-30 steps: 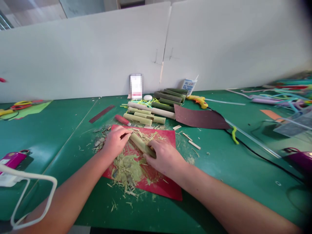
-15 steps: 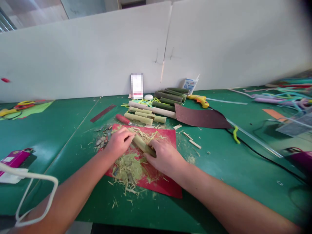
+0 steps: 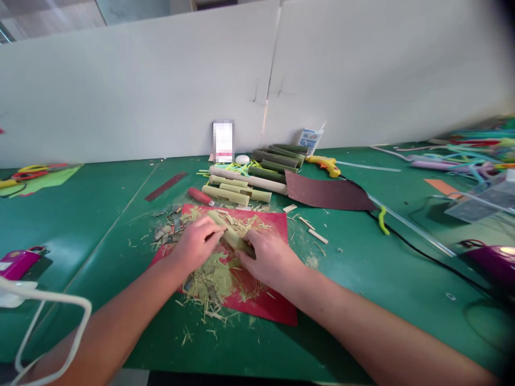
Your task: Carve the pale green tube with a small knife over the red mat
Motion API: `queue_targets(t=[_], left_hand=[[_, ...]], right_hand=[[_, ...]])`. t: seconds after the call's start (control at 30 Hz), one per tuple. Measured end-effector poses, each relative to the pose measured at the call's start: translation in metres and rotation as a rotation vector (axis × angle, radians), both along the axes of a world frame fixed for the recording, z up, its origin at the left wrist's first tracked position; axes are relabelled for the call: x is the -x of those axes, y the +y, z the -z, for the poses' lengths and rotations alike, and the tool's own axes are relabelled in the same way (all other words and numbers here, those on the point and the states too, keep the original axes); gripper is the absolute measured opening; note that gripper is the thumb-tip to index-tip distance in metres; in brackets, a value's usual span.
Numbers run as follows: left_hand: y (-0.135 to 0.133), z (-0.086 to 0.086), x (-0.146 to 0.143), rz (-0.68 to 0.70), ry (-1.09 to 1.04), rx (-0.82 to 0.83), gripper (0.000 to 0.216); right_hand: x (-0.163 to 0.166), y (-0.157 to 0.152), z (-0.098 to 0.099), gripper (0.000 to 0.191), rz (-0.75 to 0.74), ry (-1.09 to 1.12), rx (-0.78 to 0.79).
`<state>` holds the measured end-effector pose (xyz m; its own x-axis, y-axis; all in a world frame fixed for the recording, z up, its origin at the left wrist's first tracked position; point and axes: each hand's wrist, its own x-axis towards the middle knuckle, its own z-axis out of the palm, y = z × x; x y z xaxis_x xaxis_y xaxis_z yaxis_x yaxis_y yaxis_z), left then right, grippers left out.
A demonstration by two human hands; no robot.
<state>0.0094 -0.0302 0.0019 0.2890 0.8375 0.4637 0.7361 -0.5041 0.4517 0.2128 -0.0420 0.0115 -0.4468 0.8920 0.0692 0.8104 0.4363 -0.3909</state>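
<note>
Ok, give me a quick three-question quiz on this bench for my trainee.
1. True or false: the pale green bamboo stick, gripped by the right hand with the left hand on it, lies over the red rectangular mat.
2. Which tool lies just beyond the mat's far edge? A: red-handled knife; B: steel pliers; C: wooden hammer.
3. What litters the mat around the hands?
Key: 1 true; 2 A; 3 pale green shavings.
</note>
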Motion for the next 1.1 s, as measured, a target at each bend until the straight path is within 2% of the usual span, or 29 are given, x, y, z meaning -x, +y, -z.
queue_targets(t=[0.1,0.23,0.37,0.5,0.63,0.77,0.9,1.03,1.1], left_hand=[[-0.0017,0.0001,-0.001,-0.064,-0.007,-0.046,0.016],[-0.005,0.0009,-0.0025,0.016,-0.012,0.029,0.019],[-0.0028,0.0008,-0.0018,-0.06,-0.026,-0.018,0.017],[-0.0015,-0.0001,-0.002,-0.003,-0.024,0.035,0.019],[-0.0033,-0.0009,-0.0029,-0.084,-0.019,-0.015,0.017],[-0.0055,0.0002,-0.0023,0.004,-0.016,0.044,0.019],[-0.0016,0.0022,0.0022,-0.094,-0.018,-0.049,0.018],[-0.0021,0.0043,0.0006,0.019,0.02,-0.005,0.02],[-0.0026,0.0048,-0.0003,-0.013,0.021,-0.039,0.02]], right_hand=[[-0.0003,-0.0002,0.0,0.016,-0.002,0.005,-0.024],[-0.0007,-0.0004,-0.0007,0.015,-0.015,-0.01,-0.027],[-0.0007,0.0001,-0.0011,0.016,-0.019,-0.013,-0.042],[-0.001,0.0007,0.0006,0.014,-0.039,-0.009,-0.035],[-0.001,0.0012,0.0019,0.015,-0.03,-0.007,-0.045],[-0.0007,0.0008,0.0001,0.013,-0.033,-0.014,-0.034],[-0.0015,0.0,-0.0014,0.016,-0.027,-0.005,-0.031],[-0.0022,0.0001,-0.0004,0.013,-0.037,0.001,-0.039],[-0.0023,0.0004,0.0005,0.014,-0.033,0.008,-0.034]])
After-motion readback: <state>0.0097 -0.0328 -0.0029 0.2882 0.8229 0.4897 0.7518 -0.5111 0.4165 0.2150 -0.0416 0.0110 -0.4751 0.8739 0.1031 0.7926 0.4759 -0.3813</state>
